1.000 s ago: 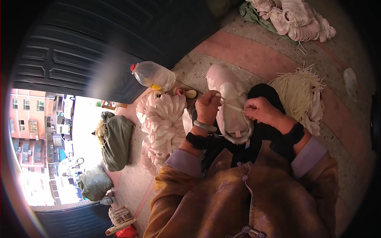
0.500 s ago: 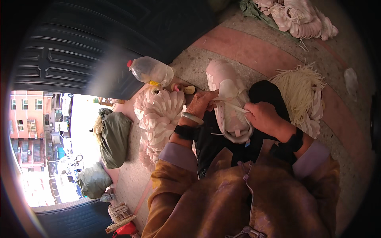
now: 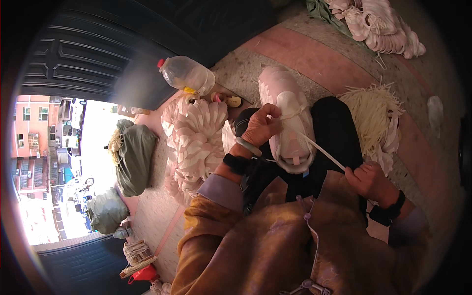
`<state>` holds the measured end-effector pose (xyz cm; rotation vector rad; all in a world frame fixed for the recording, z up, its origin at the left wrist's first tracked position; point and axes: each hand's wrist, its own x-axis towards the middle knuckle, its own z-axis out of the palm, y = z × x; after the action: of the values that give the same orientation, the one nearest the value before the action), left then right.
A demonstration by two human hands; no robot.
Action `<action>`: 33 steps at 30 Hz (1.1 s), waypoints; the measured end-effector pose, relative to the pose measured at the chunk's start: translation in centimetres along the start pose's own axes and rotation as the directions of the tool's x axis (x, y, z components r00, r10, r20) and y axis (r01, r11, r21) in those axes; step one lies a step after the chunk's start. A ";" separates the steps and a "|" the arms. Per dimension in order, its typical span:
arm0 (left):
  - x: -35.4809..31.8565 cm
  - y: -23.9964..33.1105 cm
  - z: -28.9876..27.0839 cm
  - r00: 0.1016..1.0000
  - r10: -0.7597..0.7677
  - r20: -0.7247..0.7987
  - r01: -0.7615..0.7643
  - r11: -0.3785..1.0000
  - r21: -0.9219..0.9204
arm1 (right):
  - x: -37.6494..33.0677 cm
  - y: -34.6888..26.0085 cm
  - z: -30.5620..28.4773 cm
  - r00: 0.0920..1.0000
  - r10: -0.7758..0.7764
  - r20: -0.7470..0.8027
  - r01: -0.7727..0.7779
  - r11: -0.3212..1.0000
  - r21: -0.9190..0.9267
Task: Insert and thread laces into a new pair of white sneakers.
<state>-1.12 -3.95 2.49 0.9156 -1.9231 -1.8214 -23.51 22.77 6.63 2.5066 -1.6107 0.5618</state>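
Left hand (image 3: 261, 129) grip pinching white lace (image 3: 314, 146) against upper of one pale pink shoe (image 3: 287, 120) resting on lap. Right hand (image 3: 369, 180) grip closed round lace's other end, lace drawn taut between both hands. From left: two green sacks (image 3: 132, 155) on floor, one clear plastic jug (image 3: 189, 74) with red cap, one heap of pale pink shoe uppers (image 3: 194, 140) just beside left forearm, one bundle of cream laces (image 3: 373, 113) on right, one further pile of uppers (image 3: 376, 24) at top right.
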 end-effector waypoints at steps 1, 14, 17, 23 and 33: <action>-0.1 0.1 0.0 1.000 0.002 -0.003 -0.002 1.000 -0.004 | -0.3 0.2 0.2 1.000 -0.004 0.003 0.004 1.000 -0.002; -0.1 3.0 2.8 0.886 0.437 -0.158 -0.164 0.611 0.774 | 13.8 1.6 6.0 0.878 0.478 -0.019 -0.436 0.815 0.382; 0.7 2.3 2.7 0.883 0.433 -0.179 -0.155 0.631 0.760 | 15.0 1.8 6.0 0.847 0.512 0.143 -0.530 0.792 0.303; 1.9 0.7 0.2 0.946 0.317 -0.063 -0.197 0.719 0.667 | 15.0 2.2 6.4 0.869 0.459 0.186 -0.495 0.823 0.278; 1.7 2.0 3.1 0.934 0.286 -0.214 -0.062 0.721 0.690 | 16.1 2.9 6.8 0.846 0.473 0.246 -0.524 0.824 0.214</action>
<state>-4.77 -2.74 3.72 1.0886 -2.3843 -0.7693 -18.54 5.82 5.89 2.3493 -2.4541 0.6588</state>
